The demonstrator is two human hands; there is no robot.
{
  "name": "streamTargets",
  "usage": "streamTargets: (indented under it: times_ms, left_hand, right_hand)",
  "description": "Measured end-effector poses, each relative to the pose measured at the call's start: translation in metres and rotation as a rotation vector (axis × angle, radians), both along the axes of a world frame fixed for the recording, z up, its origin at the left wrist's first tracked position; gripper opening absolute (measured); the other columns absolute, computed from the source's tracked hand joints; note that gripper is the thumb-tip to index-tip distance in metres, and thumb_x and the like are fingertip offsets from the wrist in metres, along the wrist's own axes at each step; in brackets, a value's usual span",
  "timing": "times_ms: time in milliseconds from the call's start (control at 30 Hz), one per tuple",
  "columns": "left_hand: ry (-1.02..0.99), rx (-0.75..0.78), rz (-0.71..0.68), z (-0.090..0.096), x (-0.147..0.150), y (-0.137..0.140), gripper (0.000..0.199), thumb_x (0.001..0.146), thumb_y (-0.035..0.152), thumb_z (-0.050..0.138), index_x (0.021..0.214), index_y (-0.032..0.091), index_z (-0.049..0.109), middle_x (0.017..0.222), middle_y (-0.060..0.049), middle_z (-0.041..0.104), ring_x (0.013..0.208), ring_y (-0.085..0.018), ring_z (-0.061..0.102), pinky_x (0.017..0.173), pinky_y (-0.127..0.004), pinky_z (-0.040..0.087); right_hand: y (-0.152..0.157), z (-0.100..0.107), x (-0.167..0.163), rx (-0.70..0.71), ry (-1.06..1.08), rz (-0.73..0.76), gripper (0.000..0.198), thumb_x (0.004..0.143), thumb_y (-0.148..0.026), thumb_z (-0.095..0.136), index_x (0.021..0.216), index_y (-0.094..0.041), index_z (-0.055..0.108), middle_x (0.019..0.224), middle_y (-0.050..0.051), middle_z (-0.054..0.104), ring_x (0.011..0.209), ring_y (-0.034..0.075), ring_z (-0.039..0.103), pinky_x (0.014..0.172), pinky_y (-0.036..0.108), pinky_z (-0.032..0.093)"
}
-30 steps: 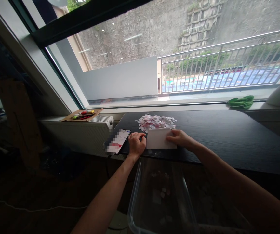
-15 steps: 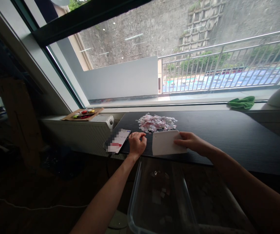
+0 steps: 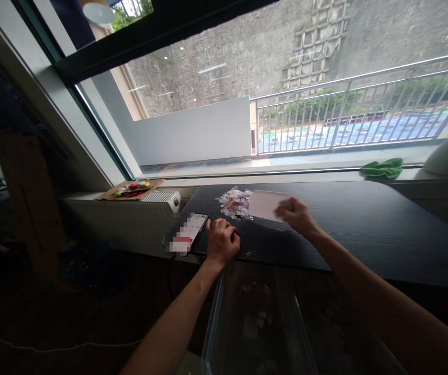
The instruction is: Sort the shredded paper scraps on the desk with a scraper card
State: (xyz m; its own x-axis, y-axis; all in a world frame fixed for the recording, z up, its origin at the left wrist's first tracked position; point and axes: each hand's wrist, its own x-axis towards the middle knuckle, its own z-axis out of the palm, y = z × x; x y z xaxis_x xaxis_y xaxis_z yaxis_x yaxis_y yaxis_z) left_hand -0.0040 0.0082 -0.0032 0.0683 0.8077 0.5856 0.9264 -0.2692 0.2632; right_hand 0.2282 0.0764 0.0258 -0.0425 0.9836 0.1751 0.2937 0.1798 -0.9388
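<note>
A thin, pale rectangular card stands over the dark tabletop, its left edge against a heap of small pinkish-white paper scraps. My right hand, somewhat blurred, pinches the card at its right end. Near the table's front edge rests my left hand, its fingers loosely bent and apart with nothing visible in them. Just left of it lies a phone with a lit screen, partly pixelated. Below the table edge is a clear plastic bin with several paper scraps inside.
The dark table runs along the window sill. A green cloth lies on the sill at right. At left, a radiator carries a piece of cardboard with small colourful items. A white cable crosses the floor.
My right hand has moved the card away from the table's front edge, up to the heap, covering its right part. My left hand has loosened slightly and stays beside the phone.
</note>
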Motion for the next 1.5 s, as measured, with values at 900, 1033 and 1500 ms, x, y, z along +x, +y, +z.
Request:
streamTargets:
  times_ms: [900, 1033, 1500]
  left_hand:
    - [0.001, 0.031, -0.002, -0.003, 0.0, 0.001, 0.015, 0.074, 0.015, 0.053, 0.074, 0.023, 0.066, 0.087, -0.006, 0.067, 0.103, -0.028, 0.056, 0.108, -0.055, 0.025]
    - [0.005, 0.044, -0.005, -0.003, -0.002, 0.002, 0.014, 0.074, 0.016, 0.053, 0.074, 0.023, 0.066, 0.086, -0.006, 0.068, 0.103, -0.029, 0.056, 0.107, -0.056, 0.026]
    - [0.067, 0.065, -0.005, -0.001, -0.004, 0.001, 0.018, 0.076, 0.02, 0.05, 0.077, 0.021, 0.068, 0.087, -0.008, 0.069, 0.103, -0.03, 0.057, 0.104, -0.054, 0.03]
  right_hand:
    - [-0.062, 0.019, 0.131, -0.273, -0.012, -0.145, 0.014, 0.058, -0.022, 0.072, 0.072, -0.019, 0.068, 0.07, 0.005, 0.072, 0.059, 0.018, 0.063, 0.053, 0.028, 0.049]
    - [-0.061, 0.023, 0.123, -0.288, 0.06, -0.134, 0.013, 0.057, -0.018, 0.073, 0.069, -0.019, 0.068, 0.067, 0.003, 0.071, 0.057, 0.016, 0.062, 0.053, 0.026, 0.049]
    - [-0.072, 0.022, 0.134, -0.476, -0.003, 0.119, 0.029, 0.054, -0.028, 0.08, 0.078, -0.016, 0.071, 0.077, 0.003, 0.074, 0.07, 0.019, 0.066, 0.063, 0.026, 0.051]
